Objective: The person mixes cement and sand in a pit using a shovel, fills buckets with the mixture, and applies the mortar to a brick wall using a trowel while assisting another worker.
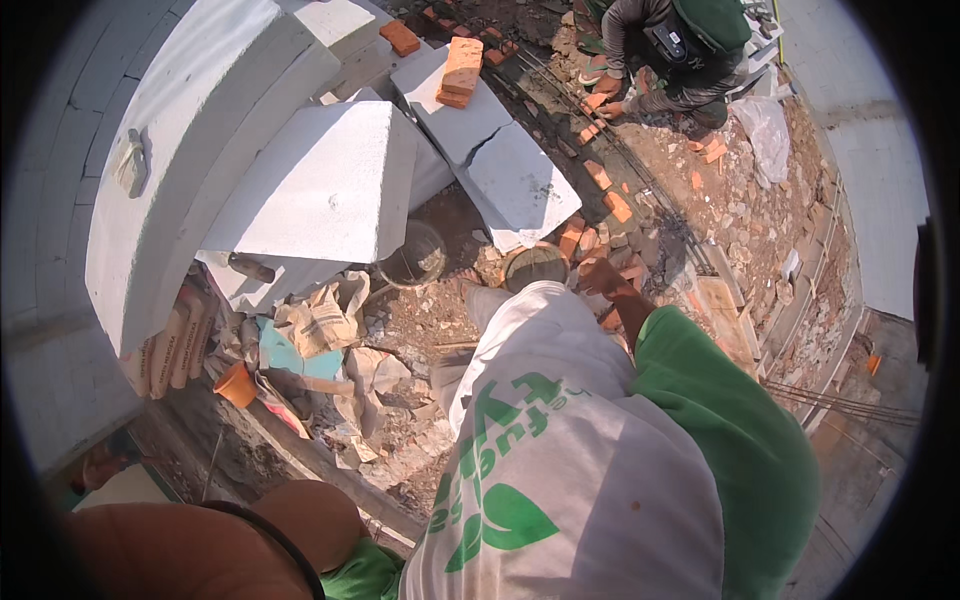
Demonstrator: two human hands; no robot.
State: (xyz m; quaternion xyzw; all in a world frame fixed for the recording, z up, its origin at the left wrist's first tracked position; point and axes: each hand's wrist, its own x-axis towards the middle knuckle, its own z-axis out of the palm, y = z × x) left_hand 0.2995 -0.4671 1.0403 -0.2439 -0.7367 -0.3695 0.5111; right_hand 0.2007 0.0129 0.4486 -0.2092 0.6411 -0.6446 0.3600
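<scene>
From here, the wearer's soft white shirt (600, 480), green-sleeved, fills the lower middle. Chalky, sharp-edged white blocks (310, 185) crowd the upper left, one slab cracked across. A crouching co-worker (690, 55) handles brickwork at upper right. Crumpled brown paper (325, 320) lies left of centre, over rubble. A round pail (506, 270) sits at centre; rough orange bricks (571, 238) are heaped just right of it. The right hand (602, 277) is beside them, its grip too small to tell; the left hand is out of sight.
</scene>
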